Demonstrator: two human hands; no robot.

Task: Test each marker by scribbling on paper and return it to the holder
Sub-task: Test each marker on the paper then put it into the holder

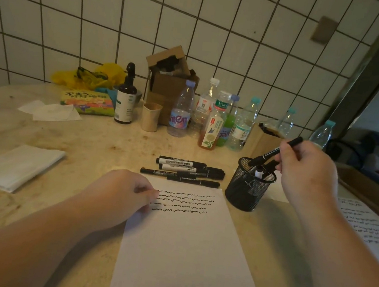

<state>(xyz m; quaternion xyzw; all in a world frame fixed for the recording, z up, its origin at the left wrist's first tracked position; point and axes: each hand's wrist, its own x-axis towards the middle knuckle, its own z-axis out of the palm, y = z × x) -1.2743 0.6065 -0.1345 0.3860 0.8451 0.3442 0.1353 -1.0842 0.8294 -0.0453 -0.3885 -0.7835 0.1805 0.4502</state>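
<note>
Dim, warm-green cast. Soft shadows fall near-right. Wide-angle bending at edges. Slight blur far right; no glare.

The paper (185,237) lies on the bench (77,142). Loose markers (185,171) lie behind it, the holder (248,187) to their right.

Stuff that can't be made out

The paper (186,249) is cut off at the bottom edge, the marker (275,152) is partly hidden by the right hand (305,170), and bottle (211,127) labels are too small to be read.
</note>
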